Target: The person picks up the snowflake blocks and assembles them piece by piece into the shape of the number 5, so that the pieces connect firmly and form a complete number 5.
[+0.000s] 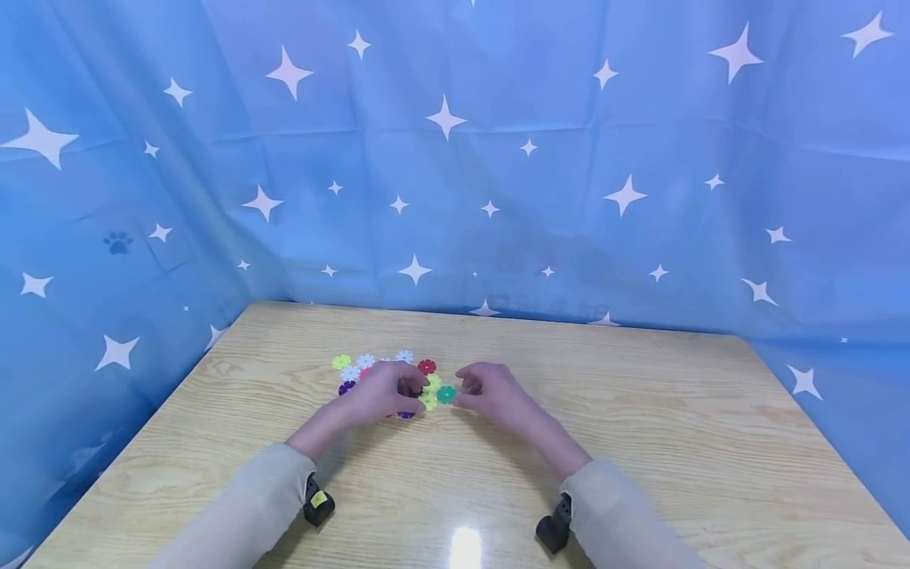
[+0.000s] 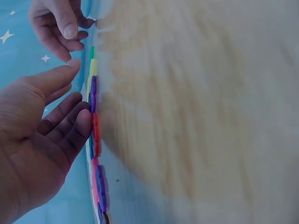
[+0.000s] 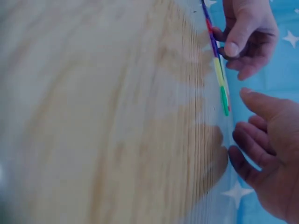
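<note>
One left hand and one right hand are positioned over the wooden table in the head view. Notched flower-shaped discs lie in a cluster left of the table's centre. Visible count: one green disc, at the cluster's right end between the hands; one red disc; three pale discs; one yellow-green disc at the far left, with more of that colour between the hands. The left hand covers part of the cluster, so the total cannot be told. Two light sleeves and two black wrist-worn devices occupy the foreground; one blue curtain with white stars stands behind the table. In the left wrist view, the left hand is loosely curved, thumb apart from the fingers, its fingertips at the disc edges; contact cannot be told. One green edge, one yellow edge and one red edge show in the row, along with purple ones. In the right wrist view, the right hand is relaxed and holds nothing, its thumb clear of the fingers and just beside the green disc.
</note>
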Action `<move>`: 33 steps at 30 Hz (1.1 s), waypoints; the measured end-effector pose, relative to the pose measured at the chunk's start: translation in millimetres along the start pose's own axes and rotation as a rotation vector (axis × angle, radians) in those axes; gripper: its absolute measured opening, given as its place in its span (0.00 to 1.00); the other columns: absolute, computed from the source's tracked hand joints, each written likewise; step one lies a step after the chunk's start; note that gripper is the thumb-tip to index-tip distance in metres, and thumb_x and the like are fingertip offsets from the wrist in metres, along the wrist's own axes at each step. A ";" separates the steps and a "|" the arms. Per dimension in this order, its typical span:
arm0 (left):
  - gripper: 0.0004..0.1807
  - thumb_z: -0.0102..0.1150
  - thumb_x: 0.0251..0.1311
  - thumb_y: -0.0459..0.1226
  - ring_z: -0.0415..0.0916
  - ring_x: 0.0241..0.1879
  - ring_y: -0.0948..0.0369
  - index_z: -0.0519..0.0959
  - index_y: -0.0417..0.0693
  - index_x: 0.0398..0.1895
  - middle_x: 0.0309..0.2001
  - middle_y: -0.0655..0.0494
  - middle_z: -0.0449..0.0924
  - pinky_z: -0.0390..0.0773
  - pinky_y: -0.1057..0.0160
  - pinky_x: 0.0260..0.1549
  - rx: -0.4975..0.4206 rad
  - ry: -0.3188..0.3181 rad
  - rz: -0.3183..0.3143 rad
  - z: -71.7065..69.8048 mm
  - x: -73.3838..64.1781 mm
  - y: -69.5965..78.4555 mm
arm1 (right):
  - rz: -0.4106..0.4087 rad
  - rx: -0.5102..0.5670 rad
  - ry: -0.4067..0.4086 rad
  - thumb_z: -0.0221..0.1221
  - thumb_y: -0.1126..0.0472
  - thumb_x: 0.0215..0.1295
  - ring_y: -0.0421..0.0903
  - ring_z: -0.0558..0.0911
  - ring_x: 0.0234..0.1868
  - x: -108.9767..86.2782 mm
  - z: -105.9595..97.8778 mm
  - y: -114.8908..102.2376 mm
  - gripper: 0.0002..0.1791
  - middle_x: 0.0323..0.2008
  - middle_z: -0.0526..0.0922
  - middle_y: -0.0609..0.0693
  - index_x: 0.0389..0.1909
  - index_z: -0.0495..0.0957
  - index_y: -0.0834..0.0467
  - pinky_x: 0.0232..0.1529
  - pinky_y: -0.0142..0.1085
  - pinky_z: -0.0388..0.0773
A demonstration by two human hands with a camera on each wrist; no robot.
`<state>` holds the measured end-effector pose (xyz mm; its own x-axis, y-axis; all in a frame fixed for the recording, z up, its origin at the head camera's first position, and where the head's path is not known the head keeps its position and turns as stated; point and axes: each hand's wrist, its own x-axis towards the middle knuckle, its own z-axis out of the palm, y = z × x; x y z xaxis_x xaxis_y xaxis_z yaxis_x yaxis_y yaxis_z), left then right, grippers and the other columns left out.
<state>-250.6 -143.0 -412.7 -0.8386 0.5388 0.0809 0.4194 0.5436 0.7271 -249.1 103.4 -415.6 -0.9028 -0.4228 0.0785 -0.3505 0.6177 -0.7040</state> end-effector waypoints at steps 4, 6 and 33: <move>0.17 0.74 0.58 0.33 0.78 0.36 0.63 0.85 0.37 0.50 0.39 0.53 0.83 0.81 0.64 0.37 0.008 -0.004 -0.017 1.7 2.9 0.6 | -0.003 -0.016 -0.032 0.71 0.61 0.64 0.48 0.83 0.46 3.3 2.9 -2.7 0.23 0.44 0.85 0.52 0.58 0.81 0.67 0.49 0.44 0.83; 0.18 0.75 0.57 0.33 0.78 0.37 0.63 0.85 0.37 0.50 0.39 0.54 0.83 0.81 0.63 0.38 0.015 -0.007 -0.023 1.6 4.3 0.7 | -0.006 -0.022 -0.039 0.71 0.61 0.64 0.47 0.83 0.45 4.7 4.1 -4.2 0.23 0.43 0.85 0.52 0.57 0.81 0.66 0.50 0.44 0.82; 0.12 0.75 0.56 0.32 0.75 0.38 0.61 0.87 0.40 0.43 0.36 0.57 0.80 0.79 0.62 0.39 0.075 -0.040 -0.057 3.5 11.9 2.2 | 0.008 -0.092 -0.023 0.72 0.61 0.63 0.44 0.77 0.37 5.3 8.8 0.6 0.11 0.37 0.79 0.49 0.41 0.83 0.62 0.42 0.41 0.80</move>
<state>-258.5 -133.2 -412.5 -0.8481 0.5297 0.0122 0.3973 0.6204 0.6762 -251.9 95.7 -421.8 -0.9001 -0.4320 0.0564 -0.3656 0.6787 -0.6369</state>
